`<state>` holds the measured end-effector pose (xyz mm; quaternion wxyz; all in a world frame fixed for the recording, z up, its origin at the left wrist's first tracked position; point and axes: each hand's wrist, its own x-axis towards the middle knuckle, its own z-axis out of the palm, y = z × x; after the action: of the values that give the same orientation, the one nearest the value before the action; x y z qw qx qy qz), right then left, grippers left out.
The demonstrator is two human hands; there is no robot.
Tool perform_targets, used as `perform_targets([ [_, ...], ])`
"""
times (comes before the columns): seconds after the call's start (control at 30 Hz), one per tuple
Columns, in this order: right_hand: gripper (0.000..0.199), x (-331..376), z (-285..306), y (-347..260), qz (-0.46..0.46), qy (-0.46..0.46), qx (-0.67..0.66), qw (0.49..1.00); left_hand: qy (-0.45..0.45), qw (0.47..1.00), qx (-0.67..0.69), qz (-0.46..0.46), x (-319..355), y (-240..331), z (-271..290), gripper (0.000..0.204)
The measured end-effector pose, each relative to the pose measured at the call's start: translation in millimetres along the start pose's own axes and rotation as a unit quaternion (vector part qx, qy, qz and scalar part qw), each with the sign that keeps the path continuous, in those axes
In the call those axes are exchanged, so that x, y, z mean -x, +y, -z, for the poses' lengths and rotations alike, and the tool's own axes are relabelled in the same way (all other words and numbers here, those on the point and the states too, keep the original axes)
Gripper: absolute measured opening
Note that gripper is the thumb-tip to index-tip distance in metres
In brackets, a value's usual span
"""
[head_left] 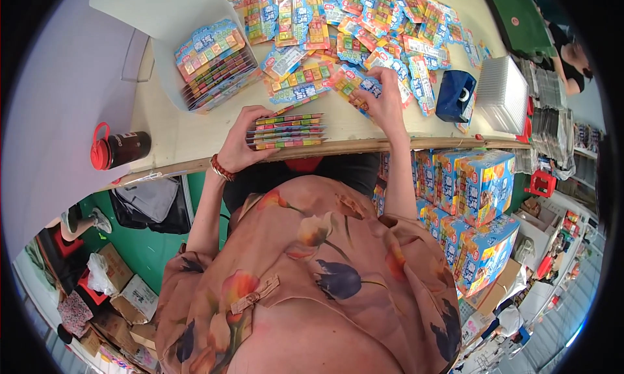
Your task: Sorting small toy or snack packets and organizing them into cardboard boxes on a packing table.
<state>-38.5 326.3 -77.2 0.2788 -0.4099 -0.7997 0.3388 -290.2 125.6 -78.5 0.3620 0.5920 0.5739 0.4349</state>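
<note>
My left hand (235, 143) is closed around the left end of a small stack of colourful candy blister cards (289, 132), held on edge near the table's front edge. To the right, my right hand (389, 106) pinches a single blister card (348, 85), tilted, at the near side of a loose pile. Another blister card (300, 83) lies flat just beyond the stack. The pile of blister cards (374, 13) spreads over the far part of the table, some face up and some face down. At the far left, an open display box (170, 75) holds a row of blister cards.
A black bottle with a red lid (127, 148) stands at the table's left. On the right are a dark blue container (454, 96) and a clear ribbed plastic tray stack (504, 91). Filled blue cartons (481, 185) are stacked below the table edge. Someone (572, 59) is at the far right.
</note>
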Motion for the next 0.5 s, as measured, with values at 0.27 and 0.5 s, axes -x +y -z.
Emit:
perform_targets([
  [0.27, 0.014, -36, -25, -35, 0.082, -0.073, -0.087, 0.990, -0.023, 1.000, -0.011, -0.002, -1, -9, 3, 0.079],
  [0.5, 0.012, -17, -65, -69, 0.102, -0.212, -0.144, 0.961, 0.050, 0.996, 0.057, 0.049, -5, -17, -14, 0.117],
])
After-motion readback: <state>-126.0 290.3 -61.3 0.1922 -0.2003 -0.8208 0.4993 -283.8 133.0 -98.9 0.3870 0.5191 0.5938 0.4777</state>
